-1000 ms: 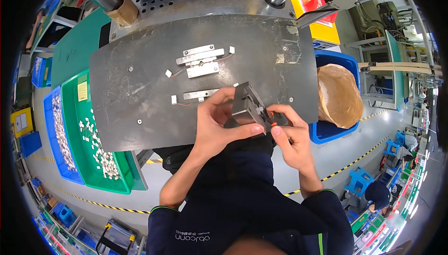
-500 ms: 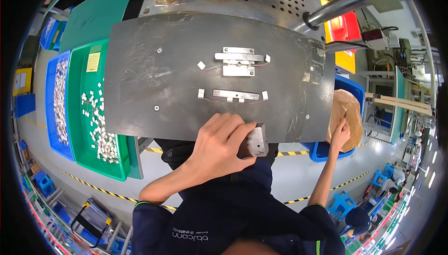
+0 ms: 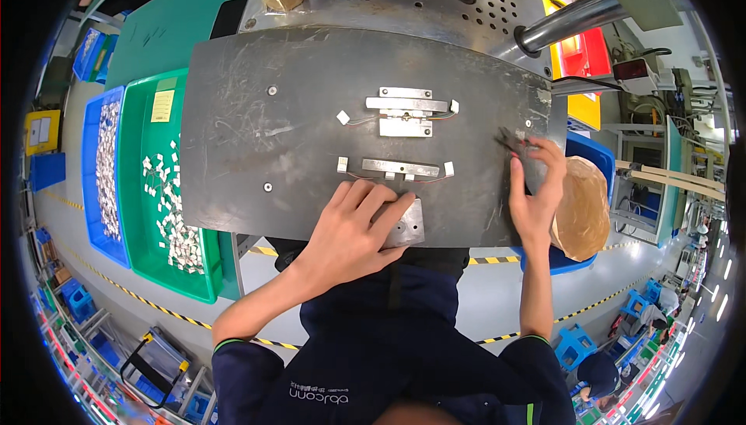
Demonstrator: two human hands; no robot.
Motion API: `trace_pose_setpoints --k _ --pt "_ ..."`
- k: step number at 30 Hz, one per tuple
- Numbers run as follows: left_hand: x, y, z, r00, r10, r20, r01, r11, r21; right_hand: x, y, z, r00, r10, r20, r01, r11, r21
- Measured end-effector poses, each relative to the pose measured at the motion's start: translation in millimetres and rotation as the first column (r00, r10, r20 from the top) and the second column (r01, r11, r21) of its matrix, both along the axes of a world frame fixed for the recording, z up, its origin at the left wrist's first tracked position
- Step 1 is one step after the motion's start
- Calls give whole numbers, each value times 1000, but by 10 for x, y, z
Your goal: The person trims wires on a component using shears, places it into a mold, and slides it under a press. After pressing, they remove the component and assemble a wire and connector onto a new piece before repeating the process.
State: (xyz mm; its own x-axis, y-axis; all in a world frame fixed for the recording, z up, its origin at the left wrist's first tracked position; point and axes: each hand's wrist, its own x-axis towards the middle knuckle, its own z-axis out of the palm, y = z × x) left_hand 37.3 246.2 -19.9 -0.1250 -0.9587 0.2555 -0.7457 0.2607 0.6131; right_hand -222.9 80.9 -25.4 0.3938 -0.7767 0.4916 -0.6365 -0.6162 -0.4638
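Observation:
My left hand [image 3: 353, 223] is closed on a small grey metal block [image 3: 410, 224] with holes, at the near edge of a dark metal plate [image 3: 311, 130]. Over the plate's right part, my right hand [image 3: 538, 200] has its fingers around a dark, narrow tool [image 3: 509, 142]; blur hides its exact kind. Beyond my left fingers lies a metal bar [image 3: 400, 168] with a wire and white connectors [image 3: 448, 168] at its sides. Farther back sits a metal fixture [image 3: 406, 118] with a bar across it and wired white connectors [image 3: 343, 117] on either side.
A green bin [image 3: 206, 273] of white connectors and a blue bin [image 3: 92, 192] full of small parts stand left. At right, a brown paper-lined opening [image 3: 581, 215] sits in a blue bin [image 3: 594, 149]. A metal column [image 3: 567, 22] rises at the back right.
My right hand has come from the paper-lined bin to over the plate, bringing the dark tool. My left hand and the metal block have shifted slightly left, and the block now lies flatter.

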Motion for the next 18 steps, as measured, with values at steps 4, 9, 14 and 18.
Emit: trace_pose_setpoints --k 4,9,14,18 --pt "31 103 26 1000 23 -10 -23 1000 5 327 266 206 798 602 3 -594 786 171" --pt "115 220 -170 975 28 -220 -34 999 -25 511 614 120 633 766 -116 -722 637 268" --pt "196 139 -160 916 -11 -401 -4 999 -36 569 483 129 664 748 4 -718 636 283" --pt "352 -145 96 893 -73 -444 21 993 -120 641 209 410 662 748 31 -738 645 198"
